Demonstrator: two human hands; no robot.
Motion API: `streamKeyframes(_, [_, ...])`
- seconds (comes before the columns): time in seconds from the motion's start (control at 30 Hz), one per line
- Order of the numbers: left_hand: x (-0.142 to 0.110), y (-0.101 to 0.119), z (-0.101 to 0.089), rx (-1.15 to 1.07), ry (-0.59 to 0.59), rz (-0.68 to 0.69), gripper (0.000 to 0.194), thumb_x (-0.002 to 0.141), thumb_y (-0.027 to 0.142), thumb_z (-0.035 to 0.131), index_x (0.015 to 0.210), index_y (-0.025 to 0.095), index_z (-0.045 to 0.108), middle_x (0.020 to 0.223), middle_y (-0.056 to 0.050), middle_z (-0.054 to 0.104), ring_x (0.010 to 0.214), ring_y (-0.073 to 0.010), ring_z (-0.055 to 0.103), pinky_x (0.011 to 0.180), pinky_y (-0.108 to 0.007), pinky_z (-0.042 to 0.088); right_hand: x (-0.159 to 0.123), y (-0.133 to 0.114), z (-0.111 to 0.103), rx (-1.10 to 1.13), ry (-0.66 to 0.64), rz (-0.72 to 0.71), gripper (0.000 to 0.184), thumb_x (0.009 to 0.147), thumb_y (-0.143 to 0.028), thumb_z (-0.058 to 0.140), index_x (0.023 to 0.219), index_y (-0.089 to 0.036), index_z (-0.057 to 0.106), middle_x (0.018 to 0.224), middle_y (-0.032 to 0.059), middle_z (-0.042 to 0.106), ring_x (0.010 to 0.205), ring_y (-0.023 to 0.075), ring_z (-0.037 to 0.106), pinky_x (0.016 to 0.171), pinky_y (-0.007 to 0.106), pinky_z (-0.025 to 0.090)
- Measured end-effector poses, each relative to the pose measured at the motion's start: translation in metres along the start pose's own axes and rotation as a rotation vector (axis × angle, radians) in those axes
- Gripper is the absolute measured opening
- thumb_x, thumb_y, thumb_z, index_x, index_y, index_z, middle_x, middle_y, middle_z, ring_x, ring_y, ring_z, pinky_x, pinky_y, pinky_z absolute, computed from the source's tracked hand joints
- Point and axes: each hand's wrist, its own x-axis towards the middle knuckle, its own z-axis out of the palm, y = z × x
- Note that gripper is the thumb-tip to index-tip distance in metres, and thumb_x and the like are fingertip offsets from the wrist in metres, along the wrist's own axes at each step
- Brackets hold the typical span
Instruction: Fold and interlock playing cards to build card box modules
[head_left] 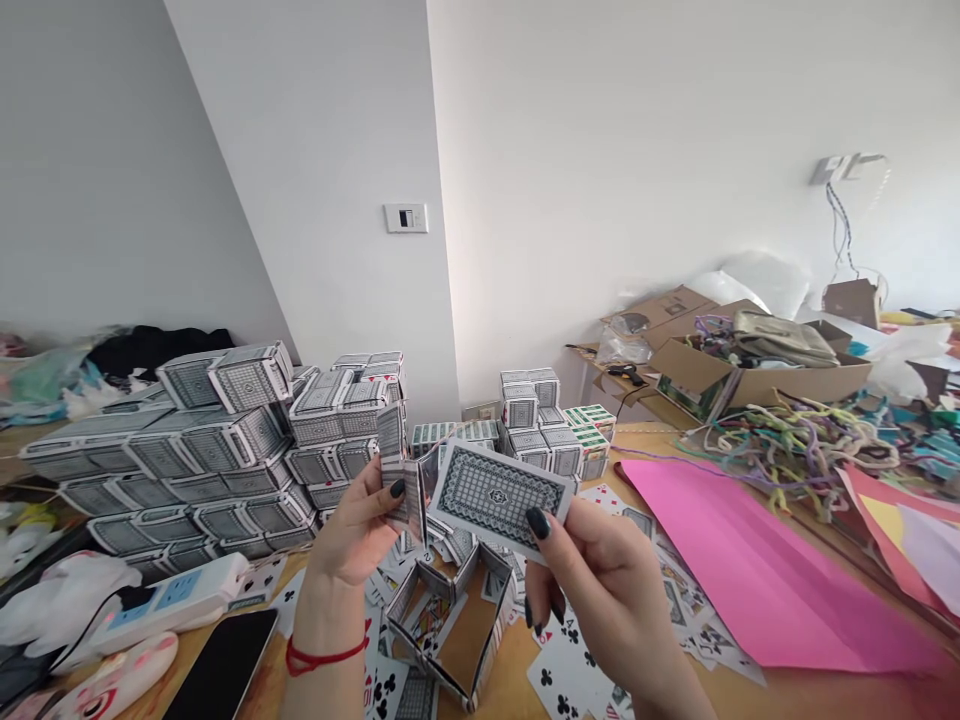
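Observation:
Between the thumb and fingers of my right hand [607,570] is a playing card [487,485], its dark patterned back turned toward me. My left hand [349,535], with a red string at the wrist, grips a folded card piece [405,495] made of similar cards, held upright. The card's left edge is close to the folded piece; whether they touch I cannot tell. Below both hands, an open-topped frame of folded cards [487,655] rests on the table, with loose cards visible inside. More loose playing cards [566,665] lie scattered around it.
Stacked card blocks [225,450] rise at the left, with a smaller stack [540,440] behind my hands. A phone [221,665] and a power strip [172,605] lie at front left. Pink paper [750,570], tangled cords [795,445] and a cardboard box [780,385] occupy the right.

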Motion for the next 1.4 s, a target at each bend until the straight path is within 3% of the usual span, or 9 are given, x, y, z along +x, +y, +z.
streamKeyframes(0.1, [0.001, -0.001, -0.001, -0.007, -0.024, 0.001, 0.03, 0.055, 0.013, 0.075, 0.082, 0.02, 0.065, 0.055, 0.006, 0.059, 0.043, -0.0091, 0.051, 0.046, -0.021, 0.044, 0.0, -0.004, 0.0, -0.057, 0.007, -0.011, 0.034, 0.092, -0.032, 0.036, 0.061, -0.021, 0.044, 0.042, -0.0013, 0.058, 0.035, 0.0085, 0.045, 0.04, 0.019, 0.034])
streamKeyframes(0.27, [0.004, -0.004, -0.007, -0.019, -0.004, -0.004, 0.03, 0.059, 0.011, 0.073, 0.086, 0.019, 0.064, 0.074, 0.001, 0.067, 0.057, -0.0116, 0.059, 0.051, -0.02, 0.046, 0.001, -0.008, 0.001, -0.099, -0.001, -0.009, 0.033, 0.091, -0.03, 0.037, 0.06, -0.021, 0.042, 0.042, -0.0019, 0.057, 0.037, 0.0082, 0.046, 0.042, 0.019, 0.034])
streamKeyframes(0.43, [0.006, -0.006, -0.01, -0.042, -0.002, 0.002, 0.028, 0.062, 0.008, 0.071, 0.087, 0.02, 0.065, 0.067, 0.003, 0.065, 0.047, -0.0084, 0.055, 0.041, -0.017, 0.039, 0.002, -0.005, 0.002, -0.088, 0.042, 0.019, 0.034, 0.092, -0.033, 0.036, 0.061, -0.021, 0.041, 0.042, -0.0019, 0.056, 0.035, 0.0082, 0.044, 0.04, 0.019, 0.033])
streamKeyframes(0.7, [0.007, -0.007, -0.011, 0.041, 0.03, 0.019, 0.044, 0.064, 0.015, 0.072, 0.106, 0.023, 0.06, 0.089, -0.002, 0.07, 0.074, -0.0168, 0.065, 0.06, -0.023, 0.049, 0.005, -0.004, 0.002, -0.145, 0.037, 0.059, 0.033, 0.092, -0.032, 0.035, 0.061, -0.02, 0.042, 0.044, -0.0016, 0.056, 0.039, 0.0084, 0.046, 0.044, 0.019, 0.036])
streamKeyframes(0.8, [0.007, -0.006, -0.014, 0.139, 0.049, 0.035, 0.049, 0.068, 0.023, 0.072, 0.114, 0.025, 0.055, 0.108, -0.006, 0.066, 0.098, -0.0239, 0.061, 0.077, -0.031, 0.05, 0.006, -0.004, 0.002, -0.146, 0.049, 0.069, 0.033, 0.092, -0.031, 0.035, 0.061, -0.02, 0.042, 0.045, -0.0018, 0.055, 0.04, 0.0083, 0.046, 0.044, 0.019, 0.036])
streamKeyframes(0.9, [0.007, -0.007, -0.017, 0.206, 0.057, 0.051, 0.055, 0.067, 0.027, 0.072, 0.118, 0.025, 0.052, 0.114, -0.008, 0.063, 0.108, -0.0283, 0.056, 0.085, -0.038, 0.048, 0.007, -0.004, 0.002, -0.157, 0.062, 0.085, 0.033, 0.091, -0.031, 0.035, 0.06, -0.02, 0.041, 0.045, -0.0021, 0.054, 0.041, 0.0079, 0.045, 0.043, 0.018, 0.035])
streamKeyframes(1.2, [0.009, -0.01, -0.021, 0.317, 0.183, 0.087, 0.073, 0.059, 0.036, 0.077, 0.125, 0.023, 0.048, 0.115, -0.012, 0.063, 0.118, -0.034, 0.046, 0.095, -0.048, 0.039, 0.009, 0.0, 0.003, -0.216, -0.012, 0.128, 0.032, 0.091, -0.03, 0.034, 0.06, -0.02, 0.037, 0.046, -0.0032, 0.053, 0.04, 0.0076, 0.043, 0.044, 0.017, 0.033])
streamKeyframes(1.4, [0.007, -0.008, -0.018, 0.401, 0.12, 0.14, 0.07, 0.063, 0.039, 0.074, 0.125, 0.024, 0.046, 0.12, -0.011, 0.06, 0.117, -0.0304, 0.048, 0.094, -0.044, 0.041, 0.011, 0.013, 0.0, -0.281, -0.004, 0.15, 0.028, 0.089, -0.027, 0.034, 0.062, -0.021, 0.032, 0.044, -0.007, 0.037, 0.039, 0.0074, 0.032, 0.041, 0.019, 0.024])
